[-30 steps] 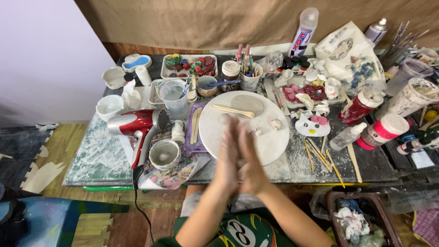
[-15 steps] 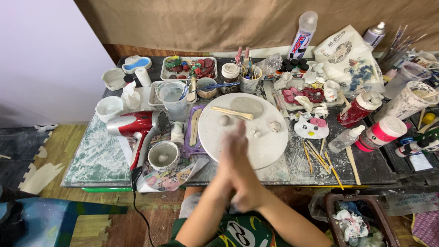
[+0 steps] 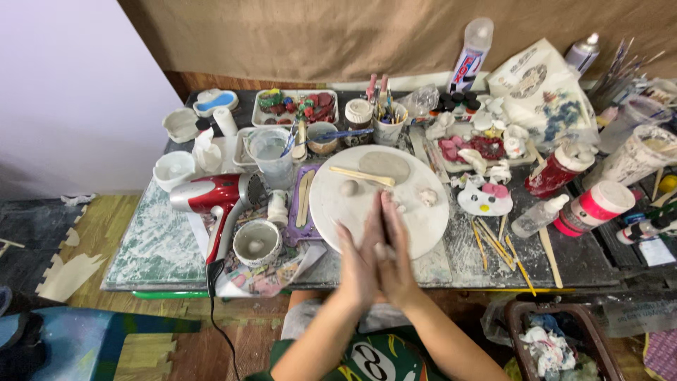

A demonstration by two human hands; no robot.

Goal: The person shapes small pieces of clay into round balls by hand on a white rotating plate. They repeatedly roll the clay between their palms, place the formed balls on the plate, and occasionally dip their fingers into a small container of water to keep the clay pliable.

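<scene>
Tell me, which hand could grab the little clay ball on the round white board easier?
Probably the left hand. The clay ball lies on the round board left of both fingertips, so the right hand would have to cross over.

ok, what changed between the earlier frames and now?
Left hand and right hand stay pressed palm to palm; they slid back toward the body half a second ago and have now moved forward again over the round white board. Whether they hold anything cannot be seen. Red hair dryer and wooden stick are unmoved.
</scene>
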